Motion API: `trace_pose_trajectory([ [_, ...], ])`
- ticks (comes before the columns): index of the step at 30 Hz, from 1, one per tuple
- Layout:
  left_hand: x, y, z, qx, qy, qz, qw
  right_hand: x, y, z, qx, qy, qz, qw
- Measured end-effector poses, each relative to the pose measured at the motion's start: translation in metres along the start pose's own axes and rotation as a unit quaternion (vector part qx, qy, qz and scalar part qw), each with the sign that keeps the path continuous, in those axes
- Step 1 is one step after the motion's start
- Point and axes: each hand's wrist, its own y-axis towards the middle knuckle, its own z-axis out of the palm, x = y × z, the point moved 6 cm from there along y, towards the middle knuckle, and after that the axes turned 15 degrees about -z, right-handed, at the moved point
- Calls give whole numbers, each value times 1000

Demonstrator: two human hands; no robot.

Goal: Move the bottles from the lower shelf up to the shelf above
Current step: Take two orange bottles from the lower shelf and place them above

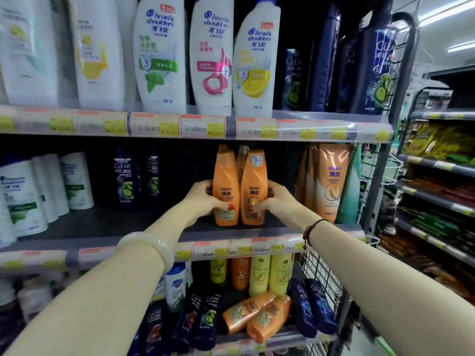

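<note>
Two orange shampoo bottles stand upright side by side on the middle shelf (pixel 108 224). My left hand (pixel 205 199) grips the left orange bottle (pixel 225 176) and my right hand (pixel 272 199) grips the right orange bottle (pixel 254 176). A third orange bottle (pixel 243 152) stands behind them. On the lower shelf two more orange bottles (pixel 257 314) lie on their sides, with dark bottles (pixel 205 319) leaning beside them.
White shampoo bottles (pixel 213 52) and dark blue ones (pixel 372 65) fill the top shelf. Orange tubes (pixel 331 181) stand right of my hands; dark bottles (pixel 123 176) and white bottles (pixel 23 196) to the left. A wire rack (pixel 372 176) closes the shelf's right end.
</note>
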Motion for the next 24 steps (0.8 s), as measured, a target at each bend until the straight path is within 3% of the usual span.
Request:
trace_pose_trajectory([
  [19,1,60,17,-53,-23,-37,998,-52,49,-12,3,57,27,998],
  [24,2,54,18,-58,-32,-59,996,-48,43,-14,2,20,31,999],
])
